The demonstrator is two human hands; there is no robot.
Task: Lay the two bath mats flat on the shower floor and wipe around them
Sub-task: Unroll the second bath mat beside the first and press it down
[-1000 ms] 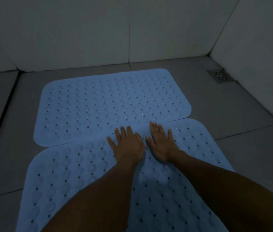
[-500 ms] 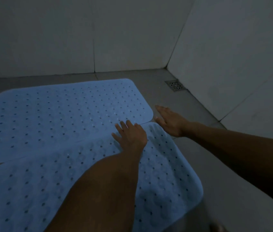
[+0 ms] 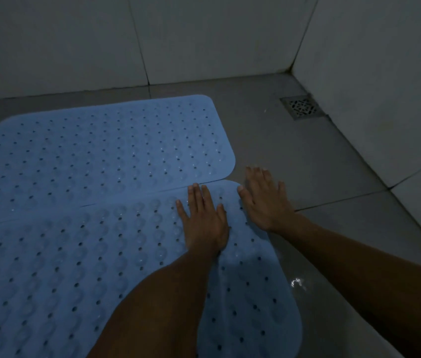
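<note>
Two light blue bath mats with rows of holes lie flat on the grey tiled shower floor. The far mat lies toward the back wall. The near mat overlaps its front edge slightly. My left hand rests flat on the near mat's far right corner, fingers straight. My right hand lies flat with spread fingers, partly on that mat's right edge and partly on the bare wet floor. No cloth is visible in either hand.
A square metal drain grate sits in the floor at the back right, close to the right wall. The back wall runs behind the far mat. Water glints on the floor beside the near mat.
My right hand has slid from the near mat out to its right edge and onto the floor. The view has swung right and back; my left hand stays on the near mat.
</note>
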